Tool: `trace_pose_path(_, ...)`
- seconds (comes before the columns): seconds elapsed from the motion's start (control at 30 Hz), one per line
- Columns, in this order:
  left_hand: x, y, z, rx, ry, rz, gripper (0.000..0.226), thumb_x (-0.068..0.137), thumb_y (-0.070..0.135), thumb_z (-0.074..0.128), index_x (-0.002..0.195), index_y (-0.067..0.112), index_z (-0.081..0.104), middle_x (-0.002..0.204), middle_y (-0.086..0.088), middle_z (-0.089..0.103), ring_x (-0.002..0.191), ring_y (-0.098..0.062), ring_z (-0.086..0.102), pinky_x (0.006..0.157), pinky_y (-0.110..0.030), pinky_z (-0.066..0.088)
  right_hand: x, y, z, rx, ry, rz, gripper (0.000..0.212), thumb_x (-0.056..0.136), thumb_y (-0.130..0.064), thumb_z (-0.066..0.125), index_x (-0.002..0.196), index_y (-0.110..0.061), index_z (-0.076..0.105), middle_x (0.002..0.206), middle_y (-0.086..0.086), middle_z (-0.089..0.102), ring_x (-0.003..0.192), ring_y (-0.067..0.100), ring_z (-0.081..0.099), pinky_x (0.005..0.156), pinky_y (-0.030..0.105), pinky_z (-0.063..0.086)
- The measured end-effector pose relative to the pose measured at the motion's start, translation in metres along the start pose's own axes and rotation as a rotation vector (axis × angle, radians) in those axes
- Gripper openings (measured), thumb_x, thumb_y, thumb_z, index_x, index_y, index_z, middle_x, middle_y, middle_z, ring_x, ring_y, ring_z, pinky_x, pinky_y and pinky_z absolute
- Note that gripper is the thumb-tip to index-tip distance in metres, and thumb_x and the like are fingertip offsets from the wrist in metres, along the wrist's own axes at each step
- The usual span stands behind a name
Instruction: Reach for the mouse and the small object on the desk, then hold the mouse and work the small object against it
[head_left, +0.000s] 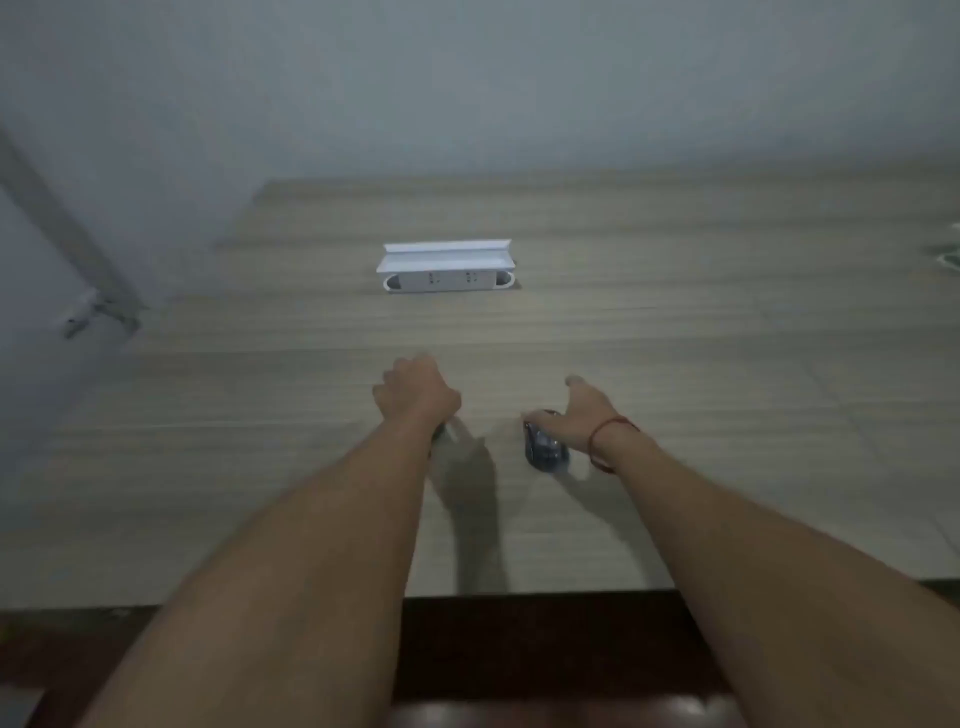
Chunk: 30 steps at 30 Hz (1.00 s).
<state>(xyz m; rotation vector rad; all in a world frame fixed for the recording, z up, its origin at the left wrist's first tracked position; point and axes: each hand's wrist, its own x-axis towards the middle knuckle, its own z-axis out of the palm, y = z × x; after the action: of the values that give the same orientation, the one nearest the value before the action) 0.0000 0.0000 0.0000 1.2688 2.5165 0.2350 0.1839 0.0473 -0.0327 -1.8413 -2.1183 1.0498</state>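
My left hand (415, 389) hovers low over the wooden desk (675, 364) with its fingers curled under, back of the hand up. A small dark thing (440, 431) with a pale tip sticks out beneath its wrist, mostly hidden, and the hand seems to hold it. My right hand (576, 415), with a red string on the wrist, has its thumb raised and its fingers curved down onto a dark glossy object (543, 447) that sits on the desk. The picture is blurred, so what either object is cannot be told.
A white socket box (447, 270) with its lid flipped up is set into the desk farther back, in line with my hands. A grey wall stands behind. The desk's near edge (519, 592) runs below my forearms, with a dark seat (545, 712) under it.
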Motion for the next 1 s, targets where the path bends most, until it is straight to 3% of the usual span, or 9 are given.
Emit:
trace_pose_path(0.13,0.002,-0.018,0.037,-0.096,0.045,-0.127,0.067,0.083,0.042,0.069,0.136,0.010,0.044,0.142,-0.015,0.044,0.132,-0.035,0.045,0.104,-0.042,0.040,-0.002,0.030,0.037,0.086,-0.011,0.068,0.136,0.054,-0.067,0.082,0.154,-0.009,0.011,0.158,0.015,0.033,0.142,0.036,0.036,0.114,0.047,0.037)
trace_pose_path(0.23,0.004,-0.031,0.069,-0.204,0.053,-0.159,0.081,0.079,0.050,0.072,0.140,0.008,0.038,0.144,-0.015,0.041,0.133,-0.035,0.045,0.104,-0.042,0.039,0.000,0.046,0.064,0.041,0.129,0.041,0.141,0.044,-0.079,0.075,0.154,-0.014,0.014,0.156,0.011,0.037,0.142,0.034,0.037,0.115,0.046,0.033)
trace_pose_path(0.3,0.003,-0.039,0.086,-0.240,0.071,-0.157,0.088,0.077,0.057,0.071,0.142,0.008,0.038,0.144,-0.015,0.043,0.132,-0.035,0.047,0.102,-0.042,0.041,0.001,0.051,0.077,0.000,0.251,0.013,0.132,0.045,-0.082,0.070,0.149,-0.015,0.025,0.146,0.010,0.047,0.136,0.032,0.043,0.112,0.045,0.032)
trace_pose_path(0.37,0.004,-0.043,0.101,-0.317,0.141,-0.149,0.082,0.078,0.057,0.070,0.140,0.011,0.042,0.141,-0.014,0.046,0.130,-0.035,0.049,0.102,-0.042,0.042,0.003,0.056,0.084,-0.039,0.364,-0.049,0.109,0.048,-0.079,0.070,0.132,-0.016,0.042,0.131,0.008,0.057,0.125,0.031,0.051,0.108,0.044,0.036)
trace_pose_path(0.5,0.011,-0.048,0.126,-0.312,0.313,-0.141,0.063,0.087,0.045,0.065,0.130,0.002,0.050,0.135,-0.019,0.050,0.124,-0.039,0.052,0.096,-0.045,0.045,0.019,0.063,0.092,-0.019,0.452,-0.131,0.080,0.062,-0.062,0.076,0.120,-0.014,0.049,0.126,0.010,0.060,0.121,0.031,0.052,0.104,0.040,0.035)
trace_pose_path(0.7,0.009,-0.062,0.152,-0.397,0.522,-0.001,0.045,0.088,0.035,0.068,0.120,0.005,0.058,0.128,-0.021,0.056,0.118,-0.038,0.056,0.095,-0.043,0.046,0.027,0.075,0.107,0.093,0.482,-0.263,0.063,0.067,-0.052,0.075,0.118,-0.020,0.057,0.122,0.006,0.064,0.118,0.029,0.054,0.103,0.038,0.037)
trace_pose_path(0.83,-0.001,-0.063,0.152,-0.535,0.526,0.000,0.045,0.084,0.026,0.075,0.119,0.003,0.059,0.125,-0.019,0.063,0.117,-0.036,0.058,0.090,-0.039,0.045,0.014,0.082,0.108,0.146,0.414,-0.324,0.062,0.065,-0.047,0.076,0.118,-0.020,0.060,0.118,0.005,0.067,0.112,0.029,0.060,0.102,0.040,0.045)
trace_pose_path(0.93,-0.006,-0.061,0.156,-0.570,0.523,0.094,0.029,0.084,0.030,0.073,0.100,0.006,0.070,0.100,-0.013,0.070,0.089,-0.029,0.062,0.070,-0.034,0.044,0.010,0.080,0.109,0.107,0.404,-0.343,0.062,0.066,-0.051,0.074,0.119,-0.023,0.059,0.117,0.003,0.067,0.110,0.026,0.060,0.103,0.042,0.045)
trace_pose_path(1.0,-0.007,-0.065,0.159,-0.623,0.544,0.146,0.024,0.086,0.030,0.070,0.093,0.007,0.073,0.084,-0.009,0.067,0.083,-0.028,0.063,0.066,-0.030,0.039,0.010,0.078,0.109,0.090,0.390,-0.343,0.065,0.066,-0.052,0.073,0.122,-0.024,0.057,0.117,0.002,0.067,0.110,0.025,0.060,0.104,0.042,0.044)
